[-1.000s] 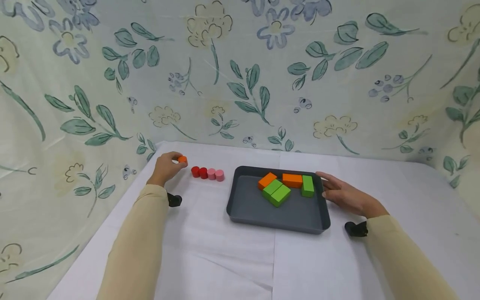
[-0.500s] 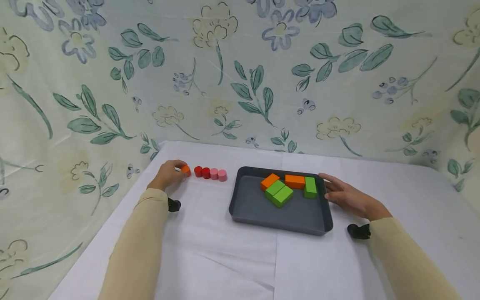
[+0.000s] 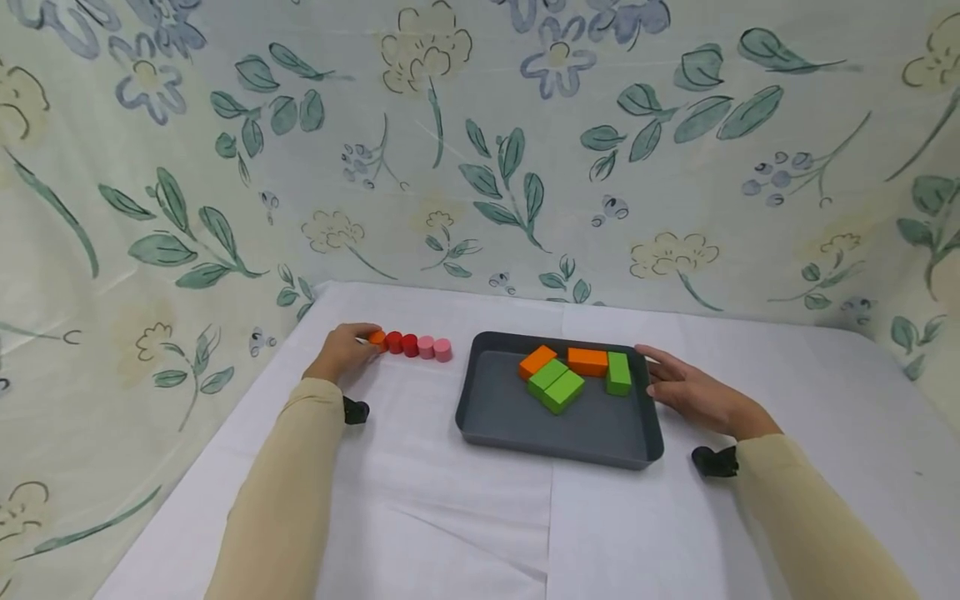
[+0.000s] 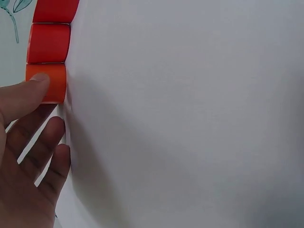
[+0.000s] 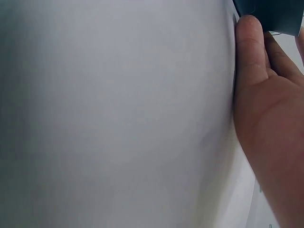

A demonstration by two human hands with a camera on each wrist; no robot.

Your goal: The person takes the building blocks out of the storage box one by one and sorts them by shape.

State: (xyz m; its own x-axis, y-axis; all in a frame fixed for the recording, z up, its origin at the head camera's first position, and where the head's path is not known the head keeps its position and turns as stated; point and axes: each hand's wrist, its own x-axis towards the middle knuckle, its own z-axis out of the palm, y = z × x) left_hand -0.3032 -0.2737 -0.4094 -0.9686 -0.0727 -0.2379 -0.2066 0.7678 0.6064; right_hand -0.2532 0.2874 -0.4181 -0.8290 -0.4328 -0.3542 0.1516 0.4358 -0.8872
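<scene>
My left hand (image 3: 343,353) pinches an orange cylinder block (image 4: 57,90), thumb on its near side. The cylinder stands at the left end of a row on the white cloth. It touches a red cylinder (image 4: 49,43); beyond that come a second red cylinder (image 3: 409,346) and two pink cylinders (image 3: 435,348). My right hand (image 3: 697,396) rests at the right side of a dark grey tray (image 3: 495,421), its fingers extended against the rim. In the right wrist view only a corner of the tray shows above the fingertips.
Inside the tray lie two orange blocks (image 3: 588,362) and three green blocks (image 3: 562,391), grouped toward its far right. A floral curtain (image 3: 480,167) hangs behind and left of the cloth-covered table (image 3: 450,517).
My left hand has lowered the orange cylinder to the cloth and moved it right against the red one. The right hand stays at the tray.
</scene>
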